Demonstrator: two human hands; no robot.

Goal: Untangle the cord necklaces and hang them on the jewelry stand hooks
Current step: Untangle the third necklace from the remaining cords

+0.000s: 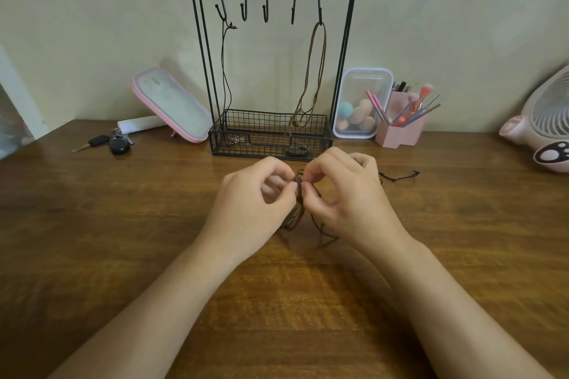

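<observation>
A black wire jewelry stand (345, 58) stands at the back of the wooden table, with several hooks along its top bar. A thin black cord necklace (227, 71) hangs from the leftmost hook. From the rightmost hook hangs a brown cord necklace (309, 71), its pendant down in the stand's basket. Just in front of the stand, my left hand (252, 203) and my right hand (345, 197) pinch a tangle of brown cords (300, 209) between fingertips, a little above the table. Loose loops trail below my hands. A black cord end (400, 177) lies to the right of my right hand.
Car keys (114, 143) and a pink-framed mirror (172, 104) sit at the back left. A clear box of sponges (360, 101) and a pink brush holder (400, 129) stand right of the stand. A pink fan (545, 129) is at the far right.
</observation>
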